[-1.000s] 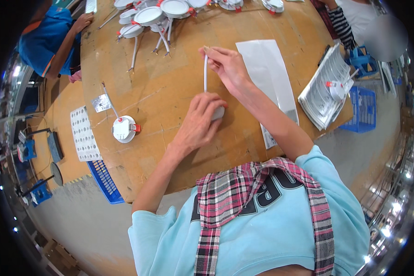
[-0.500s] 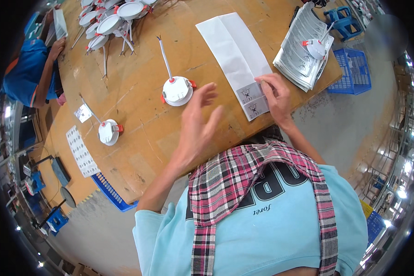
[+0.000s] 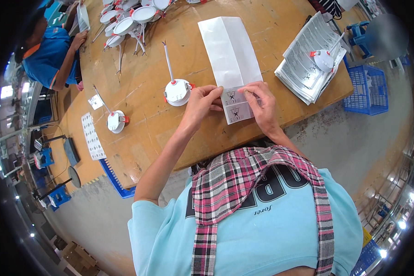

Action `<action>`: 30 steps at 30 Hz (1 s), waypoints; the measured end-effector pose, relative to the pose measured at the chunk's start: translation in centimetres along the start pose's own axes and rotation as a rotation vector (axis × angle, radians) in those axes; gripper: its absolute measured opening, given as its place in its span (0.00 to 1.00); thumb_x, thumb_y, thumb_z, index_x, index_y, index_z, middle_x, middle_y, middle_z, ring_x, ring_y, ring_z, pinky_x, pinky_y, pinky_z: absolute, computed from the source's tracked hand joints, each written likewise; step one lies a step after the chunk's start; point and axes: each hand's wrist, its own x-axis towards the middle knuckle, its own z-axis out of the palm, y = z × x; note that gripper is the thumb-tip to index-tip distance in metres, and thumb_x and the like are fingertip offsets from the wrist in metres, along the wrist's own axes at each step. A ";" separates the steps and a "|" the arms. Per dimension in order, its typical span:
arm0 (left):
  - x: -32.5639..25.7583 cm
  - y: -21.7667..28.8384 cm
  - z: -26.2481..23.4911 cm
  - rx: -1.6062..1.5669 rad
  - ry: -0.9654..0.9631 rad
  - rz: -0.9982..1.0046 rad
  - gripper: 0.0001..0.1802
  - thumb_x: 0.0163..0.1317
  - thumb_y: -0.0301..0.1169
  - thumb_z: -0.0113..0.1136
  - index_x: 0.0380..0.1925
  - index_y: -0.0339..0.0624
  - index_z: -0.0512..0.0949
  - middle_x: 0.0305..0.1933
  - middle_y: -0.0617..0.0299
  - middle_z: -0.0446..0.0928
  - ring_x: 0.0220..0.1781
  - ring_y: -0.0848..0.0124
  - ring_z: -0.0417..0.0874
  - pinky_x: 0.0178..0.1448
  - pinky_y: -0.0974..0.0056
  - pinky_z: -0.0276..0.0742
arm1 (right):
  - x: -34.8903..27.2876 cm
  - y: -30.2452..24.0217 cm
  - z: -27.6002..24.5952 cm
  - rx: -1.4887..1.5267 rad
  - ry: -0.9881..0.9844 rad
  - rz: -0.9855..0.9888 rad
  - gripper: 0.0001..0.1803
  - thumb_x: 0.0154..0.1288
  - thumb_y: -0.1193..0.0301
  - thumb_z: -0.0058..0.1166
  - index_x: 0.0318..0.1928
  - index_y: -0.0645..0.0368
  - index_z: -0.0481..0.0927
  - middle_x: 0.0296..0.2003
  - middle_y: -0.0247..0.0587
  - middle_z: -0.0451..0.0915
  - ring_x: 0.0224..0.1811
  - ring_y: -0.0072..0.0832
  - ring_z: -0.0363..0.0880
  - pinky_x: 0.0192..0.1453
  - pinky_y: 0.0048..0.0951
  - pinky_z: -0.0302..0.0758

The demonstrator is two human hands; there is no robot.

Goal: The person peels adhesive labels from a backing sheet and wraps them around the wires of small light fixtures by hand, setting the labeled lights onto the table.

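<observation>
Long white sheet [image 3: 225,50] lies on the counter [image 3: 147,152] in front of the person, creased lengthwise, grey printed labels [image 3: 238,112] at its near end. Left hand [image 3: 200,103] at the sheet's left edge by the labels, grip mostly closed, thumb and forefinger tips near each other; cannot tell if it has hold of the edge. Right hand [image 3: 264,109] over the right part of the labels, fingers bent, grip narrowed with thumb and forefinger close together; cannot tell if anything is pinched. Just left of the left hand: a round white lamp [image 3: 178,93], red clips, cable pointing far. Second lamp [image 3: 116,123] farther left, small silver label [image 3: 95,101] beside its cable. Heap of lamps [image 3: 125,26] at the far left. Right: stack of printed sheets [image 3: 299,64], another lamp [image 3: 323,60] on top; blue crate [image 3: 365,96] beyond the counter's right edge
</observation>
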 end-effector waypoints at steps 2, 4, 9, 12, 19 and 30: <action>0.1 0.3 -0.1 -0.049 -0.003 -0.044 0.16 0.67 0.38 0.54 0.41 0.34 0.80 0.36 0.59 0.82 0.36 0.75 0.82 0.42 0.72 0.78 | 0.9 -0.7 -0.9 -0.065 -0.036 -0.048 0.05 0.62 0.76 0.54 0.38 0.60 0.82 0.38 0.36 0.74 0.42 0.29 0.71 0.45 0.29 0.72; 0.0 0.4 -0.1 -0.053 0.003 -0.066 0.16 0.67 0.38 0.54 0.40 0.34 0.80 0.36 0.59 0.82 0.37 0.74 0.82 0.43 0.71 0.78 | 1.9 -0.9 -1.4 -0.132 -0.078 -0.095 0.05 0.60 0.76 0.56 0.38 0.59 0.82 0.38 0.36 0.74 0.43 0.30 0.71 0.46 0.31 0.72; 0.4 1.0 -0.1 -0.107 -0.046 -0.089 0.17 0.68 0.38 0.52 0.40 0.33 0.80 0.37 0.57 0.82 0.39 0.72 0.83 0.47 0.67 0.79 | 4.4 -0.8 -1.4 -0.310 -0.293 -0.334 0.09 0.53 0.73 0.61 0.36 0.57 0.80 0.37 0.36 0.72 0.46 0.36 0.69 0.50 0.33 0.72; 0.6 1.1 0.2 -0.129 -0.047 -0.083 0.18 0.68 0.38 0.51 0.41 0.31 0.80 0.38 0.56 0.82 0.40 0.71 0.83 0.50 0.66 0.79 | 5.3 -0.6 -1.2 -0.328 -0.370 -0.318 0.08 0.53 0.72 0.61 0.35 0.58 0.79 0.36 0.36 0.72 0.45 0.34 0.69 0.49 0.32 0.72; 1.1 0.7 0.3 -0.074 -0.002 0.063 0.17 0.66 0.36 0.52 0.33 0.30 0.82 0.32 0.60 0.81 0.35 0.77 0.80 0.45 0.70 0.75 | 6.5 -1.2 -0.9 -0.358 -0.393 -0.304 0.07 0.51 0.72 0.61 0.29 0.57 0.77 0.31 0.34 0.72 0.40 0.32 0.70 0.43 0.31 0.73; 0.7 1.0 0.2 0.049 0.044 0.169 0.17 0.64 0.35 0.55 0.24 0.31 0.79 0.21 0.70 0.74 0.26 0.84 0.68 0.31 0.73 0.63 | 7.1 -2.1 -1.4 -0.392 -0.401 -0.393 0.10 0.48 0.72 0.65 0.27 0.58 0.74 0.30 0.35 0.71 0.38 0.33 0.69 0.40 0.31 0.72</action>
